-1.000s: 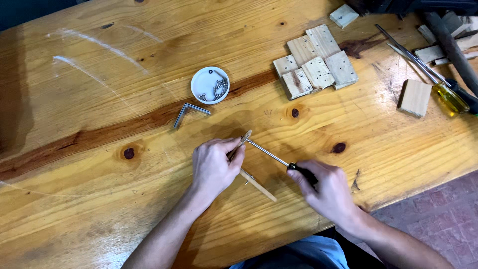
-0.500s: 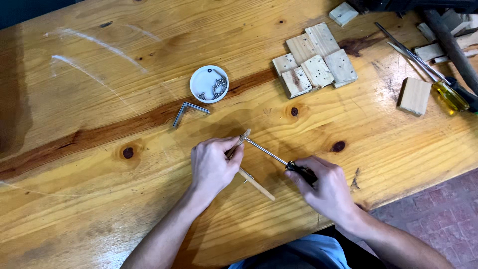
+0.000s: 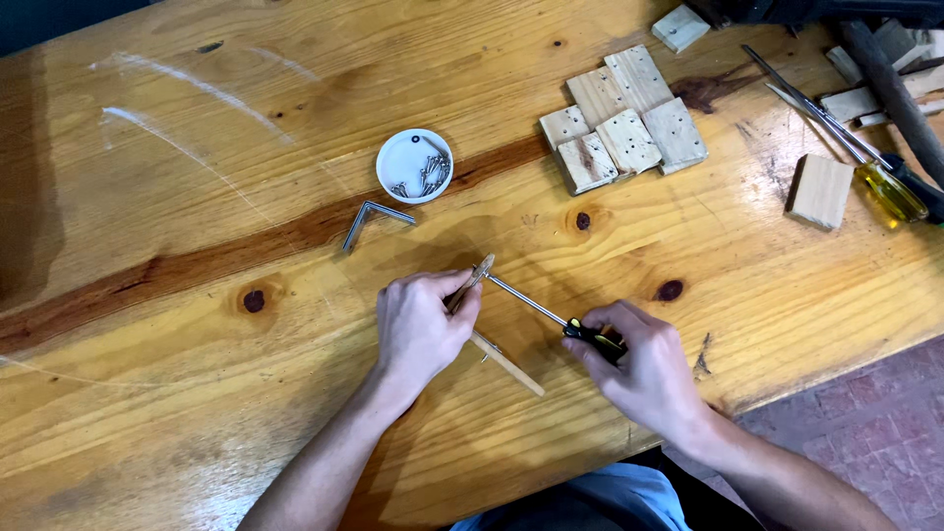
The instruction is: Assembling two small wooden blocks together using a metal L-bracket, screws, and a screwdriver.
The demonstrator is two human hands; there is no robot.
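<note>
Little has shifted: left hand [image 3: 421, 329] still pins a wooden strip [image 3: 503, 360] to the table [image 3: 197, 393]; right hand [image 3: 644, 374] fingers grip a screwdriver [image 3: 551, 317], apparently driving a screw; steady pressure next.

left of left hand [image 3: 421, 324]: bare table [image 3: 147, 393] | ahead: metal bracket [image 3: 374, 218], screw dish [image 3: 415, 165]

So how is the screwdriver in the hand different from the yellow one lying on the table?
The screwdriver in the right hand has a black handle; the yellow-handled screwdriver has a clear yellow one. The black one is gripped, its tip against the thin wooden strips that the left hand steadies; the yellow one lies untouched at the table's far right among other tools. Both have long, thin metal shafts.
</note>
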